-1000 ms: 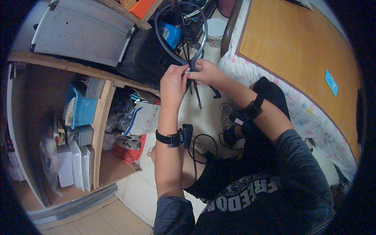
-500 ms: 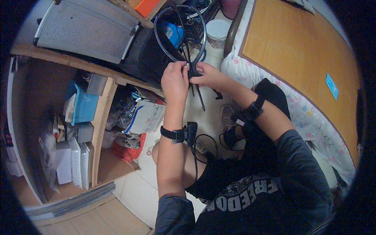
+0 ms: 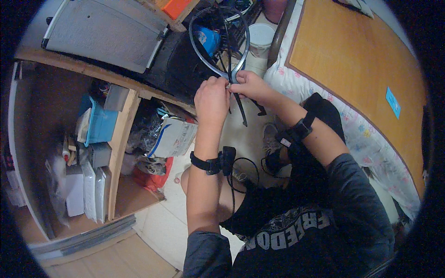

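- Ring (image 3: 248,39) was up at top centre, in front of dark clutter, low end at both hands; black rods (image 3: 241,113) hung below.
- Left hand (image 3: 212,98): fingers pinched a small pale piece (image 3: 228,86) at the ring's low end; some fingertips hidden.
- Right hand (image 3: 254,88): thumb and fingers closed on the ring just beside it; joint mostly covered.
- Blue bin (image 3: 102,127) in the cabinet (image 3: 123,150) held pale stuff, too dim to name. White bucket (image 3: 259,37): couldn't tell if lidded.
- Floor strip (image 3: 232,132) ran between cabinet and bed (image 3: 288,82).
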Demonstrator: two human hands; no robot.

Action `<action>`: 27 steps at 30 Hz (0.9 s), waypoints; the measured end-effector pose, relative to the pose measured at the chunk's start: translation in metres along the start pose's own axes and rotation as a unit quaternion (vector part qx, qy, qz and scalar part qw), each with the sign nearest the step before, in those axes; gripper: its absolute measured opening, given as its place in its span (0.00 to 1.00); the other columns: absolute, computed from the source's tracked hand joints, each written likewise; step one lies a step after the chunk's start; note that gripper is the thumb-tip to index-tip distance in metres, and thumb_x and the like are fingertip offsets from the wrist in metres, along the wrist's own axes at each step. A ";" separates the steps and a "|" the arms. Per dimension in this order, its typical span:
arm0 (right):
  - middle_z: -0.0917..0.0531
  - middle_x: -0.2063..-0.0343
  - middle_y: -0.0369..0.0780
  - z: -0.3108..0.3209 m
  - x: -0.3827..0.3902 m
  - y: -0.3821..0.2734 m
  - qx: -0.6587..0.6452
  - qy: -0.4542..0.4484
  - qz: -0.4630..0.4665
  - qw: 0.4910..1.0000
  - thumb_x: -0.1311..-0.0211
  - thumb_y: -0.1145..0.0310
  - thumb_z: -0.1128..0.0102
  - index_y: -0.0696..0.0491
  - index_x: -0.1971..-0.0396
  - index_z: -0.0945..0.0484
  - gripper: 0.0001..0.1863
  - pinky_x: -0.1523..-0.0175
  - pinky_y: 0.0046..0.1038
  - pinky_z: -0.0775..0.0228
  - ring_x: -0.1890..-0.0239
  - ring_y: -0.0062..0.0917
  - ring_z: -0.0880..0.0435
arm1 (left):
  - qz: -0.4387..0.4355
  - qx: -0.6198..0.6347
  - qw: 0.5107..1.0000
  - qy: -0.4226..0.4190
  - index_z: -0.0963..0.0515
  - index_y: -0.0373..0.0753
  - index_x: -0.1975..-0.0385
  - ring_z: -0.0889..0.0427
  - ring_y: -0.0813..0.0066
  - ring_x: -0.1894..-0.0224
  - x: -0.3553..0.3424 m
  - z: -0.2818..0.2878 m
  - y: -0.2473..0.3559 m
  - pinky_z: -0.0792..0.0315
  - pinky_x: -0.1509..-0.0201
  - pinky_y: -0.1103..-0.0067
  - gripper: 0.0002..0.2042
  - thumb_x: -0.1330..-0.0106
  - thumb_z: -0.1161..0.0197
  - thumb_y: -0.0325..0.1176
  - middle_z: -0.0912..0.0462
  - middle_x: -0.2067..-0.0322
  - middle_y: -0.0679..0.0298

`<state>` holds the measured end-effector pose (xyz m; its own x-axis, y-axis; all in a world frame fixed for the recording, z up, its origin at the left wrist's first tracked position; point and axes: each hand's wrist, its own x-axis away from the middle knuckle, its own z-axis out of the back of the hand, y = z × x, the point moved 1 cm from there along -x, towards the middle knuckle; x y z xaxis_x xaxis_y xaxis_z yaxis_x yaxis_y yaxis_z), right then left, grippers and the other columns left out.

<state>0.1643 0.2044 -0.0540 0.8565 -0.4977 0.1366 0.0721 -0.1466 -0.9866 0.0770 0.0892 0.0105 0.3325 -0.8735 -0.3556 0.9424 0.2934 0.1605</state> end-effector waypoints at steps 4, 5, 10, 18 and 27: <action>0.21 0.68 0.34 0.000 0.000 -0.006 -0.029 -0.034 0.026 0.999 0.49 0.68 0.39 0.60 0.58 0.27 0.18 0.66 0.17 0.33 0.69 0.15 0.25 | 0.099 0.044 0.994 0.027 0.22 0.40 0.67 0.22 0.57 0.64 0.001 0.005 -0.009 0.28 0.60 0.66 0.07 0.46 0.41 0.31 0.24 0.67 0.56; 0.21 0.67 0.35 -0.001 0.002 -0.010 -0.047 -0.031 0.036 0.998 0.49 0.69 0.39 0.61 0.57 0.27 0.19 0.64 0.18 0.32 0.68 0.16 0.24 | 0.100 0.044 0.994 0.026 0.22 0.40 0.67 0.22 0.57 0.64 0.002 0.003 -0.017 0.28 0.60 0.66 0.07 0.46 0.41 0.31 0.24 0.67 0.56; 0.22 0.60 0.39 -0.001 0.003 -0.014 -0.070 -0.030 0.054 0.996 0.48 0.70 0.38 0.63 0.53 0.30 0.23 0.53 0.21 0.32 0.59 0.20 0.23 | 0.166 0.153 0.971 0.081 0.23 0.37 0.68 0.23 0.55 0.65 -0.002 -0.005 -0.048 0.30 0.59 0.68 0.09 0.42 0.50 0.32 0.23 0.67 0.53; 0.22 0.57 0.40 -0.002 -0.009 0.010 -0.065 -0.055 0.100 0.991 0.49 0.71 0.34 0.62 0.52 0.30 0.25 0.46 0.23 0.35 0.53 0.22 0.25 | 0.172 0.272 0.947 -0.017 0.22 0.31 0.63 0.20 0.53 0.60 -0.006 -0.020 -0.027 0.30 0.54 0.69 0.18 0.39 0.47 0.41 0.20 0.62 0.46; 0.20 0.57 0.43 0.003 -0.005 0.003 0.203 -0.051 0.159 0.965 0.53 0.72 0.37 0.61 0.52 0.30 0.25 0.45 0.30 0.32 0.53 0.31 0.22 | 0.171 0.305 0.936 -0.046 0.23 0.30 0.67 0.20 0.61 0.69 0.000 -0.037 -0.044 0.29 0.61 0.72 0.20 0.43 0.37 0.46 0.20 0.74 0.51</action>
<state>0.1612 0.2088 -0.0578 0.9126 -0.3731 -0.1675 -0.0252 0.3575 -0.9336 0.0373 0.0907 -0.0303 0.5796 -0.8074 -0.1105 0.5764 0.3104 0.7559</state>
